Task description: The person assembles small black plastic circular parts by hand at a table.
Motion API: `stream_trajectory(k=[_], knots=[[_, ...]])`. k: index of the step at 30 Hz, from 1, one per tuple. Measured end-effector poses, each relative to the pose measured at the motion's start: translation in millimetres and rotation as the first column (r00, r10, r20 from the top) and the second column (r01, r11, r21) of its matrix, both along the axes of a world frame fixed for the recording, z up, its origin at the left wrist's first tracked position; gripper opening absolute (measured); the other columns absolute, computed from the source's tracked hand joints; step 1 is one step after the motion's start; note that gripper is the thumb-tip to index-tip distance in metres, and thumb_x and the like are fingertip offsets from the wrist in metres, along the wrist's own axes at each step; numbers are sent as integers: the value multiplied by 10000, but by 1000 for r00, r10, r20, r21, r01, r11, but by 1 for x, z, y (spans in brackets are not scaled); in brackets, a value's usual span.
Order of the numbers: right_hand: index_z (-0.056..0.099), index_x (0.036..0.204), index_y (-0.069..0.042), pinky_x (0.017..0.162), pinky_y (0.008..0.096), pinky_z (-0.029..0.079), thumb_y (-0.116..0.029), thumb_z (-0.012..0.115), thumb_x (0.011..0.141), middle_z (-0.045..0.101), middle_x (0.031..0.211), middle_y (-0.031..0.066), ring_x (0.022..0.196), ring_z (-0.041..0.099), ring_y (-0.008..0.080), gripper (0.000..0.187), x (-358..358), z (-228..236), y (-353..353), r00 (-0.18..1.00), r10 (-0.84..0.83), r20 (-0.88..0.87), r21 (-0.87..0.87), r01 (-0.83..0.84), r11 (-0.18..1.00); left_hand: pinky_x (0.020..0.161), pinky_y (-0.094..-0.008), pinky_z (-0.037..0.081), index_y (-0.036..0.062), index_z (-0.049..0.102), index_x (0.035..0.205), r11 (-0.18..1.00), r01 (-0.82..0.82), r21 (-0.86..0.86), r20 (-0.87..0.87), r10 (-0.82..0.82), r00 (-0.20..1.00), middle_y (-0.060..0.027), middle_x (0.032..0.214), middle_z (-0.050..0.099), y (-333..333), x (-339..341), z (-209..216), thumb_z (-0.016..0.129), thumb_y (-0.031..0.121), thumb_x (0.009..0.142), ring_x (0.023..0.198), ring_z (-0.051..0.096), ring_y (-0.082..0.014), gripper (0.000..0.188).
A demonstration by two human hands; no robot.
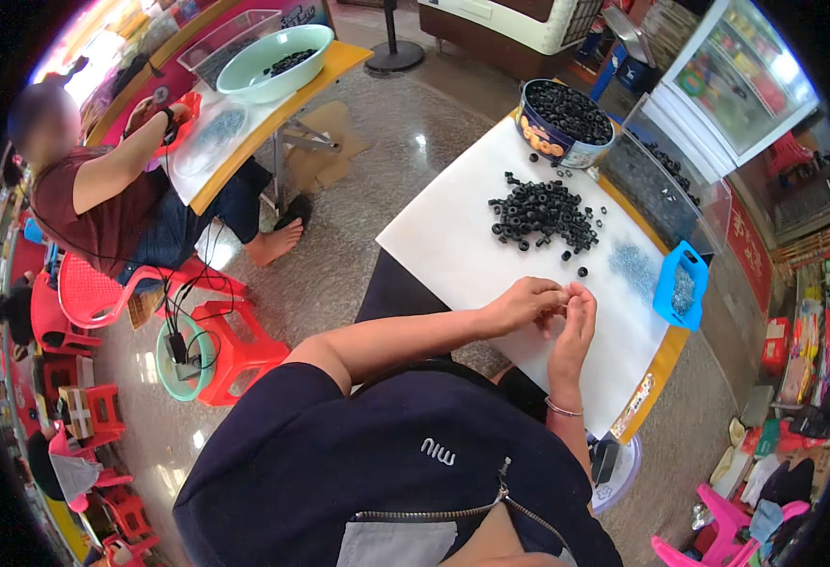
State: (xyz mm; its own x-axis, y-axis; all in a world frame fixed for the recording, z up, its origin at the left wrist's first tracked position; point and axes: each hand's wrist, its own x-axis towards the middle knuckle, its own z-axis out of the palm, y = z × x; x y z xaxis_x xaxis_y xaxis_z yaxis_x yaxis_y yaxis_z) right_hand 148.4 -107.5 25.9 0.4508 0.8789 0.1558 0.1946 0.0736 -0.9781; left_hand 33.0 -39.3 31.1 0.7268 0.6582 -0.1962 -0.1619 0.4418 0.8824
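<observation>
Left hand (pixel 525 305) and right hand (pixel 574 329) meet over the bench (pixel 462 231)
In the head view both draw in at the fingertips, whether gripping anything too small to tell; black parts (pixel 543 213) lie heaped on the bench just beyond

The hands (pixel 524 304) are held close together over the near part of a counter (pixel 453 236). Before them, a heap of small parts (pixel 542 213) is spread. Behind the heap, a tub (pixel 545 139) is set at the far edge, with a bin (pixel 715 215) placed to its right; what is held in it is poorly seen. Right of the heap, tiny pieces (pixel 634 269) are scattered, and beside them a tray (pixel 666 295) is set at the right edge. Well to the left, a basin (pixel 254 83) is placed on a second counter (pixel 347 68).
</observation>
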Motion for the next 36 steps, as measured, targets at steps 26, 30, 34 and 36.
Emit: stream_trajectory(k=[26, 30, 34, 36], knots=[[496, 1126, -17, 664, 239, 448, -408, 322, 989, 574, 955, 72, 806, 550, 136, 449, -4, 45, -5, 917, -33, -397, -3, 35, 999, 498, -295, 453, 23, 540, 1045, 901, 124, 416, -255, -15, 967, -94, 726, 578, -25, 17, 50, 453, 228, 944, 573, 573, -142, 244], [507, 1076, -42, 403, 169, 369, -445, 284, 987, 567, 922, 60, 668, 531, 79, 469, -8, 70, -5, 795, -41, -605, -7, 46, 999, 465, -258, 406, 30, 557, 1000, 993, 8, 121, 108, -22, 994, -28, 684, 533, -27, 30, 36, 461, 245, 952, 542, 515, -100, 241], [521, 1044, -12, 617, 236, 445, -393, 294, 986, 565, 882, 71, 740, 535, 122, 447, -6, 71, -8, 905, -17, -425, 80, 56, 995, 485, -222, 375, 39, 566, 1000, 941, -42, 335, 24, 36, 999, 3, 694, 504, -39, 25, 63, 462, 255, 964, 571, 467, -68, 242], [521, 1026, -4, 667, 253, 438, -371, 298, 982, 560, 873, 72, 756, 531, 132, 432, -5, 66, -6, 894, -38, -447, 68, 77, 995, 546, -268, 429, 27, 564, 1014, 946, 22, 322, -45, -8, 999, -40, 732, 552, -37, 21, 69, 468, 232, 959, 623, 516, -110, 233]])
